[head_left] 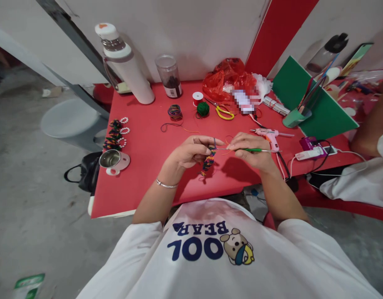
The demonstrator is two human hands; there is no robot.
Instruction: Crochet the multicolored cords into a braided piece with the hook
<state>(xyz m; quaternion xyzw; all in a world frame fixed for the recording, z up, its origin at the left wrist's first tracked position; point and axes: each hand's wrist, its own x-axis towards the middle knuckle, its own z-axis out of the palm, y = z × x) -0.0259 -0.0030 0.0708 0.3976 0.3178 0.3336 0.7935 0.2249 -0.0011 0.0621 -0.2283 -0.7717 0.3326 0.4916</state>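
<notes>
My left hand (193, 150) pinches a small multicoloured crochet piece (208, 162), which hangs below the fingers. A strand of yarn loops over the raised index finger. Between the fingers of my right hand (250, 150) lies a crochet hook (254, 150) with a green grip, its thin metal tip reaching left to the top of the crochet piece. Beyond my hands sit a ball of multicoloured yarn (175, 112), with a loose strand trailing from it, and a green yarn ball (203, 109).
Behind are a spool (197, 98), yellow-handled scissors (225, 113), a red plastic bag (222, 77), a jar (169, 77) and a white bottle (129, 66). A pink glue gun (271, 136) lies right. Left stand a cup (118, 162) and finished crochet pieces (113, 135). Someone's arm (370, 118) is far right.
</notes>
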